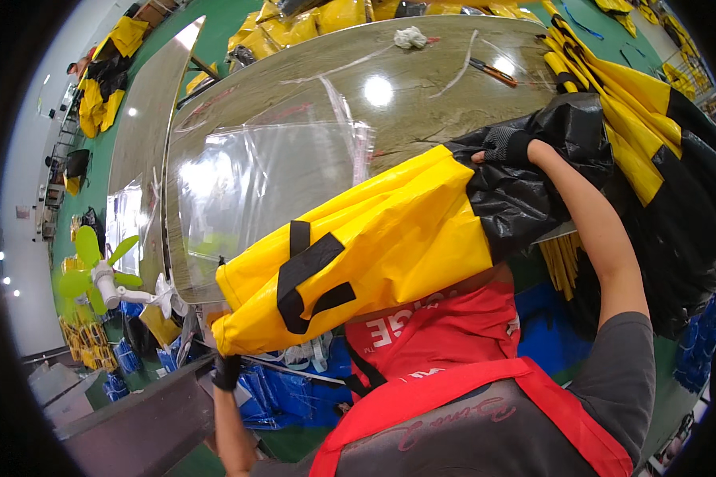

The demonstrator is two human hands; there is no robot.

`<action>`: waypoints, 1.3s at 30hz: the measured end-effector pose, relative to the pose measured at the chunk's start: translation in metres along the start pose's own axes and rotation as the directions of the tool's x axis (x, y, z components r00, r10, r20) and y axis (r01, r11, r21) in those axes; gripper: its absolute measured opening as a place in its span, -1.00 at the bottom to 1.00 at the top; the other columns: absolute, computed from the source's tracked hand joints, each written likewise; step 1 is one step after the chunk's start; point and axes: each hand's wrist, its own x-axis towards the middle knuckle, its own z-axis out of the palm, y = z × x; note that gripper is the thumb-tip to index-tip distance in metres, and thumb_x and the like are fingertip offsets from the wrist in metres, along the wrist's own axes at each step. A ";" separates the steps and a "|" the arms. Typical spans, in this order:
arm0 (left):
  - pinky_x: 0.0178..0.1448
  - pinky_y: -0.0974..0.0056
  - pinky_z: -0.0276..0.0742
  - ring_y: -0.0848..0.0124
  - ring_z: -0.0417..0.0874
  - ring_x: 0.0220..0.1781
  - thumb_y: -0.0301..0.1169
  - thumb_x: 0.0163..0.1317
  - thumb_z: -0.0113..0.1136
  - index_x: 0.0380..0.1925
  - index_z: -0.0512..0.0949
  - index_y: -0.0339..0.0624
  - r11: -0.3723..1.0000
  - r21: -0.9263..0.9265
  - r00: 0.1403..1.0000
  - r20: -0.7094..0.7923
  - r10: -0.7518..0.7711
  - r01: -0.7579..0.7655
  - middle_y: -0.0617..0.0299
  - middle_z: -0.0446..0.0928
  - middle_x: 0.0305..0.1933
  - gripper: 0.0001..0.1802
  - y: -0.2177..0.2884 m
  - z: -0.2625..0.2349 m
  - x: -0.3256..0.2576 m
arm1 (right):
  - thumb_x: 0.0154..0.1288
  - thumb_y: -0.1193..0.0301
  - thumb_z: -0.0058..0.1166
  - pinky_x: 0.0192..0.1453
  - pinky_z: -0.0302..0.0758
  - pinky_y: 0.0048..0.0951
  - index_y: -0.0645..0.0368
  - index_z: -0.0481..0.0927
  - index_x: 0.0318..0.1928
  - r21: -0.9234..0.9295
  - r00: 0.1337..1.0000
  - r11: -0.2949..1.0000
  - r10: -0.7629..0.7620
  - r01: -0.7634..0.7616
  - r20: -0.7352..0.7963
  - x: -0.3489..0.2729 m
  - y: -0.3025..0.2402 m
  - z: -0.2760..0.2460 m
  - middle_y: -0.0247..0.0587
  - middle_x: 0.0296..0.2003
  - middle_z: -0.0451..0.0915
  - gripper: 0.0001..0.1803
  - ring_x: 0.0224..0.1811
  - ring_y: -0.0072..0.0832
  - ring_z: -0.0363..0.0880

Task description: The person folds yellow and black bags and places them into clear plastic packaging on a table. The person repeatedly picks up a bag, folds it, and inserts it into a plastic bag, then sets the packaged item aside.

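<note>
I hold a folded yellow and black waterproof piece [390,238] with black straps [306,274] stretched between both hands, over the near edge of a glossy worktable [310,95]. My left hand [227,370], in a black glove, grips the yellow end at the lower left. At the upper right, my gloved right hand [504,146] grips the black end. A clear plastic sheet [262,175] lies on the table behind the piece.
A stack of yellow and black pieces [652,159] lies at the right. On the far side of the table sit a white rag [410,36] and a tool [492,71]. A green fan [99,274] stands at the left, above blue bags [278,393].
</note>
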 end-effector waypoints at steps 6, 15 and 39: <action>0.18 0.24 0.39 0.32 0.49 0.10 0.03 0.30 0.11 0.15 0.38 -0.36 0.691 -0.702 0.846 -0.254 -0.469 0.173 0.05 0.47 0.11 -0.32 0.059 0.041 0.032 | 0.29 0.04 0.09 0.02 0.47 -0.42 0.23 0.58 0.02 0.078 0.996 0.994 -0.067 0.072 -0.060 0.005 0.004 0.013 -0.09 -0.15 0.67 -0.48 -0.16 -0.33 0.61; 0.12 0.07 0.41 -0.06 0.51 0.00 -0.30 0.28 0.07 0.11 0.35 -0.39 0.886 0.364 0.785 -0.619 0.000 0.287 -0.24 0.48 0.01 -0.52 -0.006 0.069 0.075 | 0.13 -0.27 0.02 0.07 0.46 -0.22 0.35 0.63 -0.15 -0.132 0.977 0.980 0.126 -0.150 -0.174 -0.030 -0.048 0.038 0.12 -0.13 0.63 -0.20 -0.07 -0.09 0.61; 0.47 -0.02 -0.01 -0.17 0.18 0.37 -0.05 0.26 0.02 0.30 0.21 -0.32 0.824 0.552 0.875 0.330 -0.353 0.124 -0.31 0.22 0.32 -0.26 0.189 0.087 0.223 | -0.20 -0.39 0.19 0.07 0.51 -0.22 0.14 0.71 -0.17 -0.181 0.923 0.919 0.307 -0.351 -0.232 -0.087 0.057 0.004 0.03 -0.14 0.66 -0.15 -0.07 -0.11 0.63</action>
